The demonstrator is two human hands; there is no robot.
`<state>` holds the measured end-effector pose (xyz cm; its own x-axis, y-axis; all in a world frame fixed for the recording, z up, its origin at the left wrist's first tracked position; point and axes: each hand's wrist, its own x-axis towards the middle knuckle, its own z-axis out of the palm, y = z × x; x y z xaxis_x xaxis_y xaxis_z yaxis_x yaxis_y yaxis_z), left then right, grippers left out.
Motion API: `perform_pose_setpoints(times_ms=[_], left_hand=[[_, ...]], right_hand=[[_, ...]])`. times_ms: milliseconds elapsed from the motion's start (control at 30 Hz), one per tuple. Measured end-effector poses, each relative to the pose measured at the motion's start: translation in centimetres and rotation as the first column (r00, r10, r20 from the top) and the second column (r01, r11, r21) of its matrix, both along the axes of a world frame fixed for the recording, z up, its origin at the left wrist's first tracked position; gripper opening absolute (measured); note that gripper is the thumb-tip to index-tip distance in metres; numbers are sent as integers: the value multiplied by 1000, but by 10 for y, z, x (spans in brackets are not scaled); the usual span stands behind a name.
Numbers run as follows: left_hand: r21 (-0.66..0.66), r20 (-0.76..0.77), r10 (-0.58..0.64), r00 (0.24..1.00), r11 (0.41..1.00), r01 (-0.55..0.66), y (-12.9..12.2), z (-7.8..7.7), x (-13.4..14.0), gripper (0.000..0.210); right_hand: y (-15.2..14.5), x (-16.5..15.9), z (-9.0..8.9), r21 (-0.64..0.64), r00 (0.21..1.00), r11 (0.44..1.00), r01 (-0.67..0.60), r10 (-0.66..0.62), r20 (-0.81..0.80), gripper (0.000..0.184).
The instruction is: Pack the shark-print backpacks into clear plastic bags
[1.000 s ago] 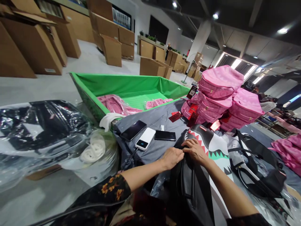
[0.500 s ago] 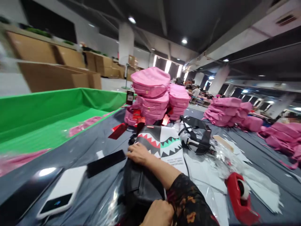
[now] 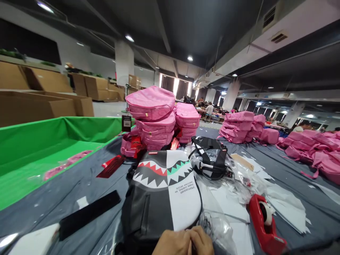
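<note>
A black and white backpack [image 3: 159, 198] with a shark-mouth print lies flat in front of me, its printed face up. At its near end, my left hand [image 3: 172, 242] is closed with the fingers curled under. My right hand [image 3: 201, 241] is closed right beside it, and the two touch. Whatever the fingers grip is hidden below the knuckles and the frame's lower edge. Clear plastic wrapping [image 3: 216, 226] lies along the backpack's right side.
Stacked pink backpacks [image 3: 151, 102] with red tags stand behind. A black strapped bag [image 3: 209, 156], white paper sheets [image 3: 231, 202] and a red tape dispenser [image 3: 262, 223] lie to the right. Left are a black flat bar [image 3: 90, 214], a white power bank [image 3: 37, 241] and a green-lined bin [image 3: 92, 127].
My right hand has come back from the backpack's far left side to its near edge, beside my left hand. The view has turned right.
</note>
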<state>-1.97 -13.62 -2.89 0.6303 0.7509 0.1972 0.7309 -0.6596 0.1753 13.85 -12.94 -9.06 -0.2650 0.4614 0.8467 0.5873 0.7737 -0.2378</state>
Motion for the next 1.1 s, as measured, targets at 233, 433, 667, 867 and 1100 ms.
perform_pose_setpoints(times_ms=[233,433,667,867,1100], left_hand=[[57,-266,11,964,998,5,-2,24,-49,5],[-37,-410,-159,898,987,159,-7,25,-57,18],[2,-366,-196,910,977,211,-19,7,-70,20],[195,-64,-164,984,965,173,-24,2,-67,24],[-248,-67,-134,989,962,114,-58,-26,-13,30]], right_hand=[[-37,6,26,-309,940,949,57,-155,-303,15],[34,43,39,-430,861,885,179,-352,-367,25],[150,22,70,-471,947,862,188,-287,-147,28],[102,9,66,-485,959,858,167,-255,-122,24],[-61,17,-19,-396,941,897,195,-285,-183,32]])
